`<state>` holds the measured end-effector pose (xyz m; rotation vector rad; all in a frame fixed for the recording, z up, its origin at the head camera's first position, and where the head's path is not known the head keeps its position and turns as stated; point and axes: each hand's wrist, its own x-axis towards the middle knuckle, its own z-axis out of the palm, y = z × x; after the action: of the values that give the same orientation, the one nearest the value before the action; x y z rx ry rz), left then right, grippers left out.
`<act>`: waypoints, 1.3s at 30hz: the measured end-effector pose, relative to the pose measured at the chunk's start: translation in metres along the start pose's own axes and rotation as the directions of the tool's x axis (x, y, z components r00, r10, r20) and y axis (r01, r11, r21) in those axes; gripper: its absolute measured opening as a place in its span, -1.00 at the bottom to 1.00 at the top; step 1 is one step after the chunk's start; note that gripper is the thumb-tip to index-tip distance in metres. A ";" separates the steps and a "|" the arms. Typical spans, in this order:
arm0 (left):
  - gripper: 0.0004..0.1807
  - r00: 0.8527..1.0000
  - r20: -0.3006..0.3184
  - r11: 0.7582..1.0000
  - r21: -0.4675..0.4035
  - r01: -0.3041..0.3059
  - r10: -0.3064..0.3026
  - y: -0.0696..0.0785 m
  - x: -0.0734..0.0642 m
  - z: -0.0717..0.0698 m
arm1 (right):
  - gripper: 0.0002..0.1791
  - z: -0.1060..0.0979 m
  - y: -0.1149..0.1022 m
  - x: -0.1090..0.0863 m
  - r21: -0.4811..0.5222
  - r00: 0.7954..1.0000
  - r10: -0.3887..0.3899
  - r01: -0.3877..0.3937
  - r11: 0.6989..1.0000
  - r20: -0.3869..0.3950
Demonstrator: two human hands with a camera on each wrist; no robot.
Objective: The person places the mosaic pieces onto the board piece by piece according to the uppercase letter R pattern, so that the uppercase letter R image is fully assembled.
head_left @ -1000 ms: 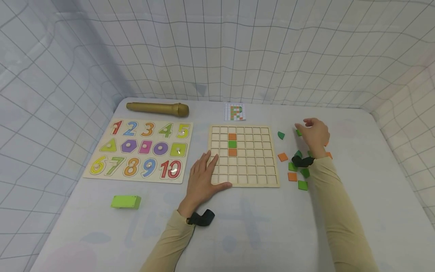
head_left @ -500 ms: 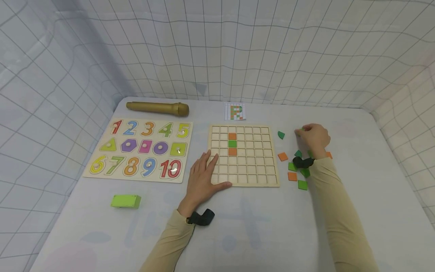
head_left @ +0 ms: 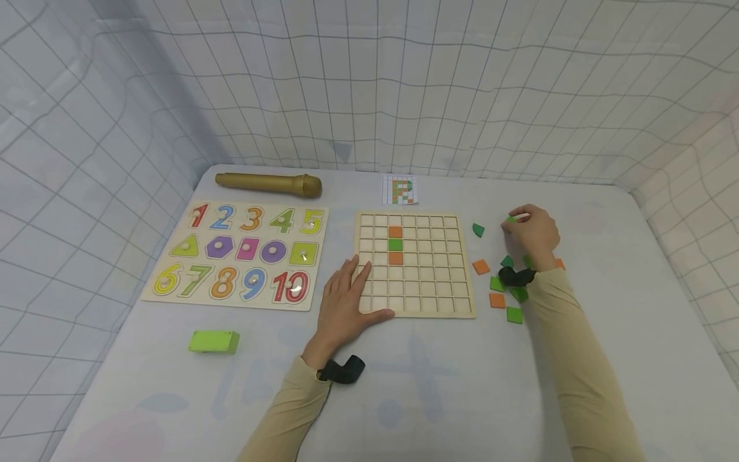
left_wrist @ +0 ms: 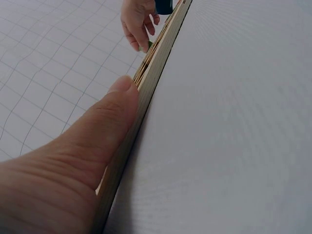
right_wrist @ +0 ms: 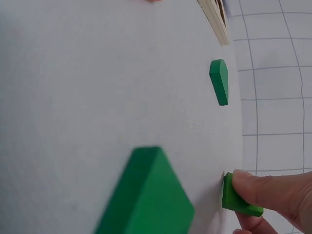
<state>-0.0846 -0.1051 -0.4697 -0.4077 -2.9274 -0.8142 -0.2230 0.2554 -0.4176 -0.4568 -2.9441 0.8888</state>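
Observation:
My right hand (head_left: 535,232) pinches a light green square tile (right_wrist: 234,199) between thumb and fingers, at the far right of the table. The tile stands tilted, close over the cloth in the right wrist view. My left hand (head_left: 342,301) rests with fingers spread on the near left corner of a wooden grid board (head_left: 428,273). Its thumb (left_wrist: 109,114) lies along the board's near edge. One column of the board holds two orange tiles (head_left: 395,258) with a green tile (head_left: 395,244) between them.
Several loose green and orange tiles (head_left: 497,300) lie right of the board, beside a dark green quarter-round piece (head_left: 478,230). A pattern card (head_left: 399,190) is behind the board. Leftward are a number puzzle (head_left: 263,251), a gold microphone (head_left: 268,184) and a green block (head_left: 213,342).
My right hand has come down on the light green tile, pinched it and tilted it up. The left hand and the board have stayed in place.

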 end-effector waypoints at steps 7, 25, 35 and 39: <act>0.10 1.000 -0.005 1.000 -0.011 -0.004 0.004 0.000 0.000 0.000 | -0.64 0.005 -0.013 -0.011 0.081 0.995 -0.097 0.098 0.992 -0.016; 0.09 1.000 0.018 1.000 -0.007 -0.003 0.003 0.002 0.001 -0.003 | -0.76 0.053 -0.080 -0.063 0.354 0.874 -0.453 0.373 0.858 0.177; 0.09 1.000 -0.005 1.000 -0.006 -0.015 0.015 0.002 0.001 -0.002 | -0.87 0.076 -0.095 -0.082 0.368 0.764 -0.566 0.452 0.812 0.310; 0.10 1.000 -0.013 1.000 -0.005 -0.018 0.018 0.002 0.000 -0.002 | -0.88 0.080 -0.099 -0.087 0.338 0.751 -0.571 0.470 0.815 0.333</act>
<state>-0.0845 -0.1042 -0.4672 -0.4273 -2.9058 -0.8186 -0.1754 0.1089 -0.4256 0.6419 -2.9702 1.3460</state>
